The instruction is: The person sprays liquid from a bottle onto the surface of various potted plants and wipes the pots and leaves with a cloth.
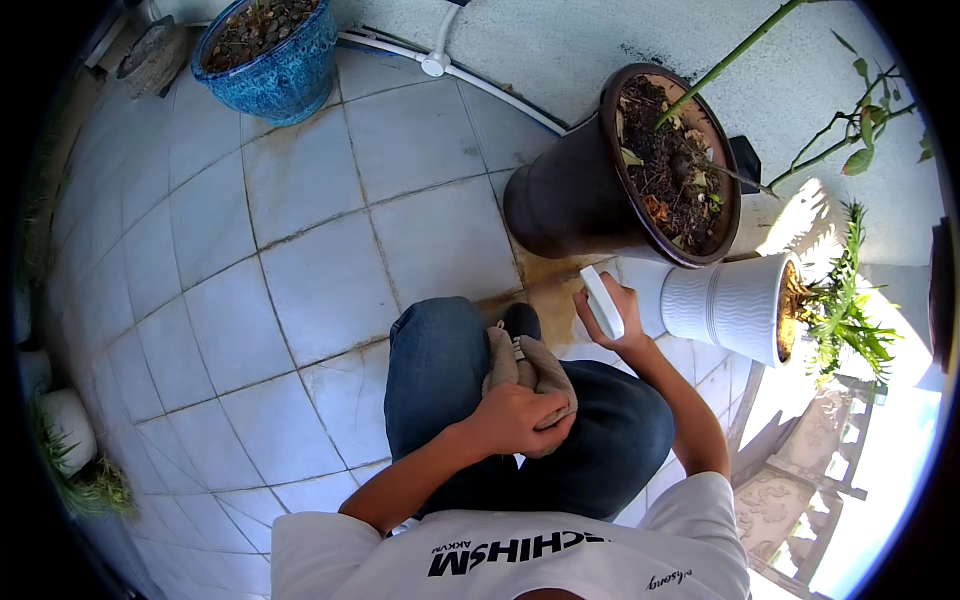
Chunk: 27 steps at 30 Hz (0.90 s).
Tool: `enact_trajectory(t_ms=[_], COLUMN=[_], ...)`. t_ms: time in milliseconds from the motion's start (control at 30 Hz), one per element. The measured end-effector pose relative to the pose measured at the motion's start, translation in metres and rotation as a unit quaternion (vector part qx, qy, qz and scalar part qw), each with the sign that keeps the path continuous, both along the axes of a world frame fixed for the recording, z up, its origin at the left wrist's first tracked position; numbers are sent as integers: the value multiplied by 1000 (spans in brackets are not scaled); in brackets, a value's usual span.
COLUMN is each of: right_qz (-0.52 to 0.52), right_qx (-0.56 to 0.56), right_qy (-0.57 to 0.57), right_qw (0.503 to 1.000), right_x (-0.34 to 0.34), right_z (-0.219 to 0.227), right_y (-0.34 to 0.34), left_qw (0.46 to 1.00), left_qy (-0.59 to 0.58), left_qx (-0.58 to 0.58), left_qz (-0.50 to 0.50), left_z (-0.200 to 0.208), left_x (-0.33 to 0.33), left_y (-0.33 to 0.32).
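Bunched over my lap is a grey-brown cloth (541, 375), gripped by my left hand (515, 418) with its fingers curled into the folds. Its far end hangs between my knees, close to a dark shoe (522, 321). My right hand (626, 318) is closed around what looks like a white spray bottle (602, 303), seen from above with its long white head uppermost; its lower part is hidden by the hand. The right hand is held just short of a tall dark brown pot (570, 195) and left of a white ribbed pot (722, 309).
Pale floor tiles (318, 300) with stained joints spread to the left. A blue glazed pot (275, 70) stands at the far wall, beneath which a white pipe (500, 92) runs. Thorny stems (830, 150) reach out at right. Another white pot (68, 430) stands at the left edge.
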State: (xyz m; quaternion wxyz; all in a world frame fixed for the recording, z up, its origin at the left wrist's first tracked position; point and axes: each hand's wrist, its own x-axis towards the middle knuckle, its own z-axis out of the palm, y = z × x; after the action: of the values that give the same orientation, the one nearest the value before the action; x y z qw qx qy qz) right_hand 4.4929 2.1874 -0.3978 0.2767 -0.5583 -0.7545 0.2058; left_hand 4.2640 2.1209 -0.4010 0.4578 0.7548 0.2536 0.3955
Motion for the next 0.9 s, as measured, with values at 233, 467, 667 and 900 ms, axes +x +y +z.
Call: enact_trajectory(t_ms=[233, 467, 667, 900], right_qz=[-37, -187, -459, -632], right_qx=[9, 11, -7, -27], right_qy=[-6, 23, 123, 165], right_qw=[999, 982, 880, 757], right_x=[10, 49, 80, 69], right_z=[85, 13, -124, -213], right_y=[-15, -71, -144, -218], left_qw=[1000, 999, 982, 916], left_qy=[-3, -21, 5, -39], left_qx=[-7, -28, -172, -349], left_qz=[11, 0, -75, -195], left_z=[-22, -4, 8, -4], left_x=[17, 20, 14, 13], left_y=[7, 15, 27, 45])
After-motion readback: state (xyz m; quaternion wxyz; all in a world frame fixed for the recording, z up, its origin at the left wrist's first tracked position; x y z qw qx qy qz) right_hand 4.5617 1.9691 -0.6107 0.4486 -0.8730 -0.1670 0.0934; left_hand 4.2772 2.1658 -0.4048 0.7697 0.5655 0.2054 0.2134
